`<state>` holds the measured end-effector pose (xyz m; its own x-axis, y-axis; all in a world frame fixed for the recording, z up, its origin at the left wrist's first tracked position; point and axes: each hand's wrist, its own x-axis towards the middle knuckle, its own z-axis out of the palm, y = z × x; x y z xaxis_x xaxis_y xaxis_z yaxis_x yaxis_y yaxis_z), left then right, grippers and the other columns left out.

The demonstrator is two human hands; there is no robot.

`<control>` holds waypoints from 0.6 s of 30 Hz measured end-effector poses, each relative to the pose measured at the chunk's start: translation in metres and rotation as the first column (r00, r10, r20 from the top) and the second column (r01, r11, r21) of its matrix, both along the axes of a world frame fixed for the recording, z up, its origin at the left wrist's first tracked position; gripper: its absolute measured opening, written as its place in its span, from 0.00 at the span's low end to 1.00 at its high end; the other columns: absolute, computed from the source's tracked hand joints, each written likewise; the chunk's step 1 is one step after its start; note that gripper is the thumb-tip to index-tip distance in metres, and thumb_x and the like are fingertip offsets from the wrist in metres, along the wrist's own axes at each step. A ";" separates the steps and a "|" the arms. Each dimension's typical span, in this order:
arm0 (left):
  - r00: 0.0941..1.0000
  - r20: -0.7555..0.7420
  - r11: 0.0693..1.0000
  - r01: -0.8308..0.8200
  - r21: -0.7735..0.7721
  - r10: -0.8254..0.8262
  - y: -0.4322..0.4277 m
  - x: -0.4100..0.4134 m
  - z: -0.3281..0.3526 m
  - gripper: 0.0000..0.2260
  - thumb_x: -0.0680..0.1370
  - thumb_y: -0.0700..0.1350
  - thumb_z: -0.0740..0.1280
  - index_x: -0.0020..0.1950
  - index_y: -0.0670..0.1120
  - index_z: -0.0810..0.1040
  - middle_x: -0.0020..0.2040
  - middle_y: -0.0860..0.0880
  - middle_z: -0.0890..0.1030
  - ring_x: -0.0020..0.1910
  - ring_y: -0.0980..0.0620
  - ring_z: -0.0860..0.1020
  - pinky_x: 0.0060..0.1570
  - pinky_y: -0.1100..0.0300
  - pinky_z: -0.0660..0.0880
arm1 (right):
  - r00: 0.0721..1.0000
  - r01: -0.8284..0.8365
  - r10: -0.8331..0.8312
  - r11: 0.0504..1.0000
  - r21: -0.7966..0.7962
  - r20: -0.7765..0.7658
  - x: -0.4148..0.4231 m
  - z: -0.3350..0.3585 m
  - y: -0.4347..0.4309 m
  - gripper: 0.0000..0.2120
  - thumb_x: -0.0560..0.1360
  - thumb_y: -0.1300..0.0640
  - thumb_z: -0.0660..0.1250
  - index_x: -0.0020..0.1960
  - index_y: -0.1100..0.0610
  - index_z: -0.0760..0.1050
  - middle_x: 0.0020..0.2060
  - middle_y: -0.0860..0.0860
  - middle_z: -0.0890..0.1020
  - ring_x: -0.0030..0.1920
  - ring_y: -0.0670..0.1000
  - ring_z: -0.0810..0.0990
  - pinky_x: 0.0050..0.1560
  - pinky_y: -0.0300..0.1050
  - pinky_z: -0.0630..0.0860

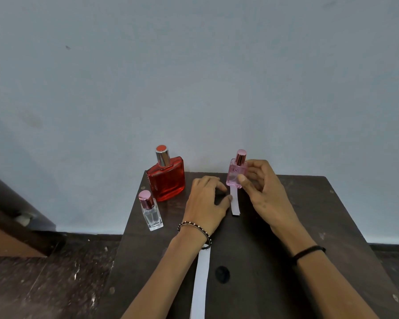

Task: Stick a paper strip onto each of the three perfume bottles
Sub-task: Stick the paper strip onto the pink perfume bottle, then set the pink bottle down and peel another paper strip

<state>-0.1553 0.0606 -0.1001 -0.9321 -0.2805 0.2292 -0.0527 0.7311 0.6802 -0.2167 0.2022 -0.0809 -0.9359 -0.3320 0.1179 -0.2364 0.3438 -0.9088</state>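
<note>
My right hand holds a small pink perfume bottle upright above the dark table. A white paper strip hangs down from the bottle's base. My left hand pinches that strip at its left edge with thumb and fingers. A large red perfume bottle stands at the table's far left corner. In front of it stands a small clear bottle with a pink cap. A long white paper strip lies on the table under my left forearm.
The table stands against a pale blue wall. A dark round spot marks the tabletop near the long strip. Dark speckled floor lies to the left, with a brown wooden piece at the far left.
</note>
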 end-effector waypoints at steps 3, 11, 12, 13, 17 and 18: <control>1.000 -0.004 1.000 -0.003 -0.015 0.003 0.001 0.001 -0.001 0.07 0.77 0.46 0.70 0.54 0.47 0.81 0.61 0.52 0.77 0.64 0.55 0.68 0.54 0.69 0.61 | 1.000 -0.015 0.015 0.999 0.032 0.006 -0.001 -0.001 0.002 0.18 0.77 0.52 0.68 0.64 0.45 0.67 0.56 0.36 0.77 0.57 0.34 0.76 0.52 0.29 0.69; 1.000 0.005 1.000 0.010 0.000 -0.010 0.000 0.015 0.000 0.05 0.78 0.42 0.67 0.52 0.47 0.80 0.60 0.53 0.77 0.62 0.55 0.71 0.54 0.68 0.65 | 0.998 0.024 -0.028 0.997 0.068 0.054 0.002 -0.007 0.010 0.26 0.77 0.62 0.69 0.70 0.52 0.64 0.66 0.47 0.76 0.63 0.43 0.76 0.56 0.32 0.71; 1.000 0.000 1.000 0.018 0.003 -0.018 0.000 0.019 0.000 0.05 0.78 0.41 0.67 0.52 0.47 0.80 0.59 0.53 0.78 0.61 0.55 0.71 0.55 0.68 0.65 | 0.997 0.037 -0.041 0.996 0.076 0.058 0.006 -0.007 0.011 0.26 0.77 0.62 0.69 0.71 0.52 0.63 0.66 0.48 0.76 0.63 0.43 0.76 0.57 0.33 0.71; 1.000 -0.001 1.000 0.026 0.001 -0.026 0.000 0.024 0.001 0.05 0.79 0.41 0.67 0.53 0.48 0.80 0.57 0.53 0.78 0.60 0.56 0.72 0.55 0.69 0.65 | 0.997 0.051 -0.057 0.995 0.087 0.061 0.010 -0.007 0.013 0.27 0.77 0.62 0.69 0.72 0.53 0.63 0.66 0.48 0.76 0.63 0.44 0.76 0.58 0.33 0.70; 0.999 -0.030 0.999 0.034 0.004 -0.033 0.003 0.045 0.008 0.06 0.78 0.40 0.67 0.52 0.48 0.80 0.53 0.53 0.80 0.57 0.54 0.75 0.57 0.61 0.72 | 0.989 0.117 -0.126 0.987 0.107 0.082 0.031 0.000 0.014 0.27 0.75 0.61 0.70 0.71 0.54 0.64 0.64 0.48 0.77 0.59 0.44 0.77 0.55 0.34 0.71; 0.999 -0.043 0.999 0.034 0.005 -0.033 0.003 0.050 0.010 0.06 0.78 0.39 0.67 0.52 0.48 0.81 0.53 0.53 0.80 0.56 0.54 0.76 0.57 0.59 0.74 | 0.987 0.131 -0.140 0.985 0.114 0.077 0.037 0.001 0.013 0.27 0.75 0.61 0.71 0.70 0.54 0.65 0.62 0.48 0.78 0.57 0.43 0.77 0.53 0.33 0.72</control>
<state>-0.1054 0.0638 -0.0900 -0.9304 -0.2506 0.2675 0.0009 0.7282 0.6854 -0.1795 0.2154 -0.0797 -0.9780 -0.2083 0.0070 -0.1053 0.4650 -0.8790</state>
